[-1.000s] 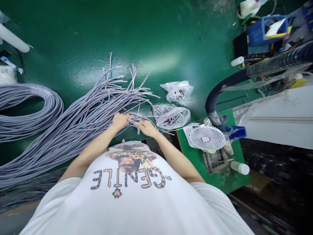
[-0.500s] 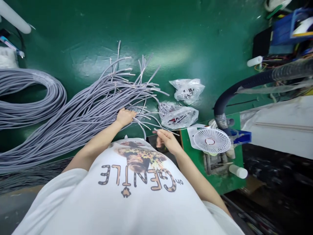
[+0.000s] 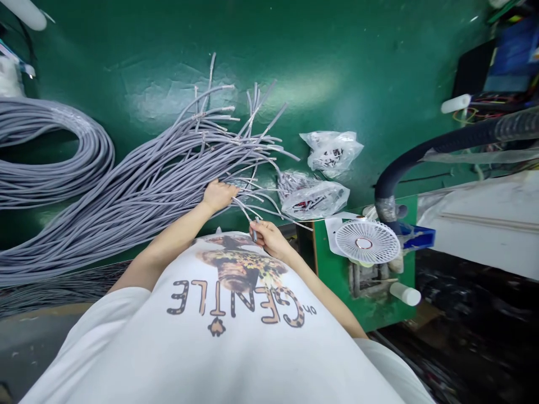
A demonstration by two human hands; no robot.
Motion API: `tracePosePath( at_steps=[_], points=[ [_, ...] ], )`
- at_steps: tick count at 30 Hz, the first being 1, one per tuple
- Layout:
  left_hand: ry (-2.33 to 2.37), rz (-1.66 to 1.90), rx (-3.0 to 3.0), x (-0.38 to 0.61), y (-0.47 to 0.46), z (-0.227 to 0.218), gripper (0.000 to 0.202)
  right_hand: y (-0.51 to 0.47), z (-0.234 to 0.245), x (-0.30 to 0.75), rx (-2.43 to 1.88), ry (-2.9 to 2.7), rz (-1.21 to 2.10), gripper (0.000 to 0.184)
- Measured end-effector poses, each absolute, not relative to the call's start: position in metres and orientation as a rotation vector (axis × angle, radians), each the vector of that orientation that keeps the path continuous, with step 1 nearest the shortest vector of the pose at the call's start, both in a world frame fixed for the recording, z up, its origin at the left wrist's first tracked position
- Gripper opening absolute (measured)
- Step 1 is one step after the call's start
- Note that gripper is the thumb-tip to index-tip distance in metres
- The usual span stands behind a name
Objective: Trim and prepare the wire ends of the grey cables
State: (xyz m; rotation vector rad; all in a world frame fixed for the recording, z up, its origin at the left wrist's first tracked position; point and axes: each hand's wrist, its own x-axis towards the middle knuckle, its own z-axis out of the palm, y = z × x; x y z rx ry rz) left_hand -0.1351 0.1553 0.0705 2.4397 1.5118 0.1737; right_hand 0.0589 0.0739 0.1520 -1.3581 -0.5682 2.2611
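Observation:
A large bundle of grey cables (image 3: 151, 191) stretches from the left across the green table, its loose ends fanning out near the middle. My left hand (image 3: 219, 194) is closed around several of these cables close to their ends. Just right of it, near my shirt, my right hand (image 3: 270, 238) pinches a single grey cable end (image 3: 254, 231) between thumb and fingers. Other cable ends with pale tips spread above and beside my right hand. Parts of the cables inside my left hand are hidden by its fingers.
Two clear plastic bags of small parts, a nearer one (image 3: 315, 199) and a farther one (image 3: 334, 154), lie right of the cable ends. A coiled cable (image 3: 95, 143) rests at left. At right stand a white fan grille (image 3: 379, 241) and a thick black hose (image 3: 404, 154).
My right hand has moved left, toward my left hand, and now pinches a cable end that hung beside it. My left hand keeps its grip. The whole view has shifted slightly.

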Motion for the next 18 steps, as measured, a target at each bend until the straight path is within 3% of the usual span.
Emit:
tracePosePath(
  at_steps=[18],
  points=[
    [1.529, 0.24, 2.457, -0.134, 0.159, 0.057, 0.039, 0.078, 0.138, 0.075, -1.077, -0.309, 2.491, 0.042]
  ],
)
